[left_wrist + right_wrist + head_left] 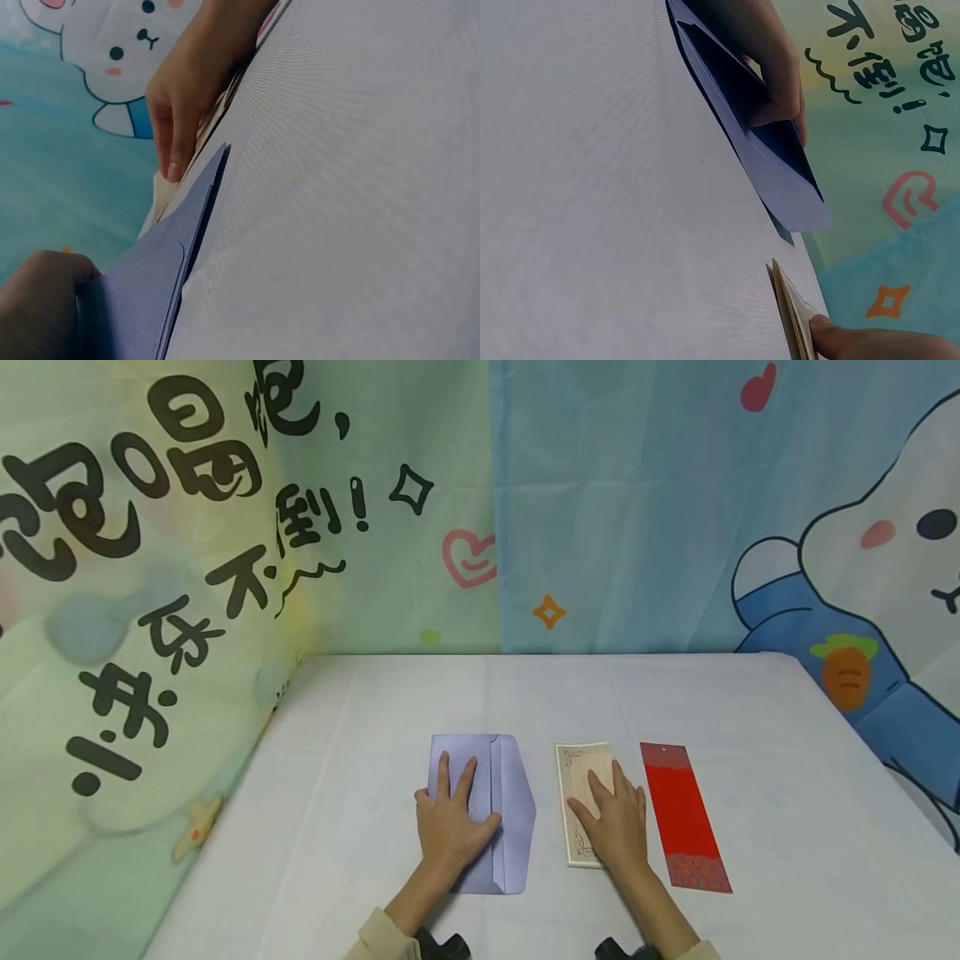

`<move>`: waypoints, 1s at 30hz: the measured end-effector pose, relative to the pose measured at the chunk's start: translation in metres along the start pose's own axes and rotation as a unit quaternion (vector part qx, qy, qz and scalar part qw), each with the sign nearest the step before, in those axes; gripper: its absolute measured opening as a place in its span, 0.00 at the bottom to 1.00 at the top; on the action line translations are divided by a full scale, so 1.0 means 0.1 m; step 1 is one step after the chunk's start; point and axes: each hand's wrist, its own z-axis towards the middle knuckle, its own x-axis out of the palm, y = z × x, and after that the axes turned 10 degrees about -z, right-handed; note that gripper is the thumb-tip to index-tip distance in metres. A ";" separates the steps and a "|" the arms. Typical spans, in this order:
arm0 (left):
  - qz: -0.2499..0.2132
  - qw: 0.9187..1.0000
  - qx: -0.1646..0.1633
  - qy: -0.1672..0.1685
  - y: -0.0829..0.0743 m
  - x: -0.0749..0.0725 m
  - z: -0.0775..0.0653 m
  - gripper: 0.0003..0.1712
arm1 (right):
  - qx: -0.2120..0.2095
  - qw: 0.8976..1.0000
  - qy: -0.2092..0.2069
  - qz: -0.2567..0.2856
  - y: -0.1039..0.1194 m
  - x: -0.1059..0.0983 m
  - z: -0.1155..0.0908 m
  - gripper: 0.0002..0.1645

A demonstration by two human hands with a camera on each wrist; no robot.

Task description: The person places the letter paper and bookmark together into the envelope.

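A lavender envelope lies upright on the table, its pointed flap unfolded toward the right. My left hand rests on it with the fingers spread. In the right wrist view, the envelope shows a dark opening along its flap side. To the right is a cream paper piece with an ornate printed border. My right hand lies on that piece, fingers spread and thumb out to the left. Several layers show at the edge of the cream paper in the right wrist view.
A red paper strip with patterned ends lies slightly slanted right of my right hand. White cloth covers the table. Printed curtains stand behind and to the left. Dark wrist devices show at the bottom edge.
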 end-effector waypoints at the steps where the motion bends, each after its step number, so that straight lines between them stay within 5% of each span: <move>1: 0.000 1.000 -0.001 0.002 0.00 0.00 0.00 0.46 | 0.001 1.000 -0.007 0.008 0.00 0.00 0.00 0.35; 9: -0.001 1.000 0.000 -0.001 0.02 0.00 -0.01 0.46 | 0.040 0.997 0.015 0.056 0.03 -0.05 0.02 0.36; 17: -0.003 1.000 0.002 0.001 0.03 0.01 0.00 0.46 | 0.083 0.978 0.174 0.078 0.00 -0.26 0.09 0.40; 21: -0.004 1.000 -0.001 0.003 0.03 0.00 0.01 0.46 | 0.072 0.955 0.243 0.151 -0.04 -0.40 0.12 0.46; 27: -0.001 1.000 0.009 0.001 0.04 -0.01 0.01 0.47 | 0.064 0.885 0.345 0.305 -0.13 -0.54 0.15 0.57; 30: 0.000 1.000 0.012 0.003 0.04 -0.01 0.01 0.47 | 0.042 0.874 0.349 0.336 -0.14 -0.55 0.16 0.58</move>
